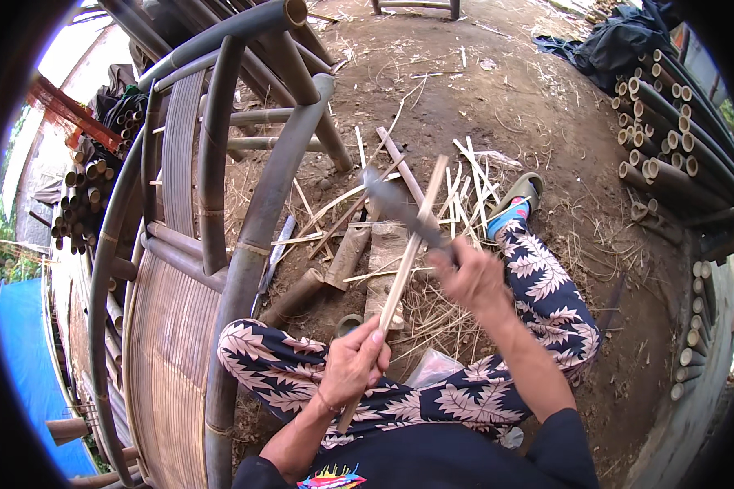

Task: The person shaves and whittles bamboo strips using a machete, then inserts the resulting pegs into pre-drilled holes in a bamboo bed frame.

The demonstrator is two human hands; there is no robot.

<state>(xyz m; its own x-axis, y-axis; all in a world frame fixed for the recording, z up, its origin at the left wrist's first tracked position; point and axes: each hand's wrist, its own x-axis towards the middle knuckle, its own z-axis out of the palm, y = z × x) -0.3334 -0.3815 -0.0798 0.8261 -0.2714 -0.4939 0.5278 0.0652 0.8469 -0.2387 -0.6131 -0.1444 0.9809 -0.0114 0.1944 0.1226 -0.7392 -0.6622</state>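
Note:
My left hand (353, 365) is closed around the lower part of a long pale bamboo strip (399, 287), which slants up and away from my lap. In my right hand (471, 279) is the handle of a knife (393, 198) with a broad grey blade, smeared by motion. The blade crosses the strip near its upper end; whether it touches the strip I cannot tell. Beneath the strip lies a wooden block (386, 253) on the ground between my legs. Thin split bamboo pieces (467, 194) are scattered beyond it.
A bamboo chair (257, 236) with a slatted seat stands close on my left. Short bamboo tubes (295, 297) lie near my left knee. Stacked bamboo poles (669, 138) line the right side, and another stack (86, 191) is at the far left. Shavings litter the dirt floor (465, 90).

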